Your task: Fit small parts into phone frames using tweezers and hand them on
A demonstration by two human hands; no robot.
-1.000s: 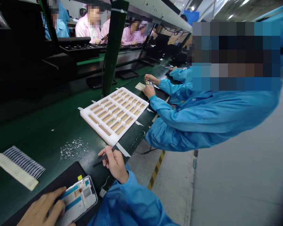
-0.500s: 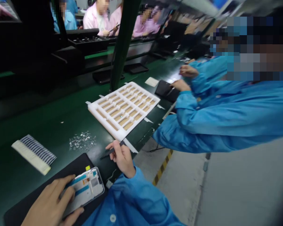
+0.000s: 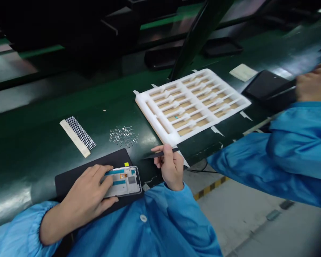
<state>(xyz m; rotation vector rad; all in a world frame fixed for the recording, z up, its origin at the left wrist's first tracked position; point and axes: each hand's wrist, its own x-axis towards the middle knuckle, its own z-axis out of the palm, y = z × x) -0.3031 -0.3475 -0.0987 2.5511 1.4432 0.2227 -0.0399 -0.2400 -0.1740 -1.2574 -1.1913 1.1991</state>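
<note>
My left hand [image 3: 87, 192] rests over a phone's inner frame [image 3: 130, 182], thumb on its near edge and fingers on the far edge. The frame is silvery, with blue strips, an orange flex piece and a yellow tab [image 3: 126, 164] at its far side. It lies on a black mat [image 3: 72, 175], and its left end is hidden under the hand. Dark tweezers [image 3: 158, 155] are pinched in my right hand [image 3: 172, 167], tips pointing left, right of the frame. Beyond the mat lies a scatter of tiny metal pieces [image 3: 123, 136].
A cream strip [image 3: 74, 138] with a row of thin dark pieces lies on the green bench [image 3: 29, 142]. A white slotted foam tray [image 3: 171, 138] is taped down at right. A co-worker's blue sleeve [image 3: 296, 139] and black trays [image 3: 222, 46] are further off.
The view has tilted down and turned left, so the bench things appear further right and higher. My left hand stays on the phone frame; the tweezers stay in my right.
</note>
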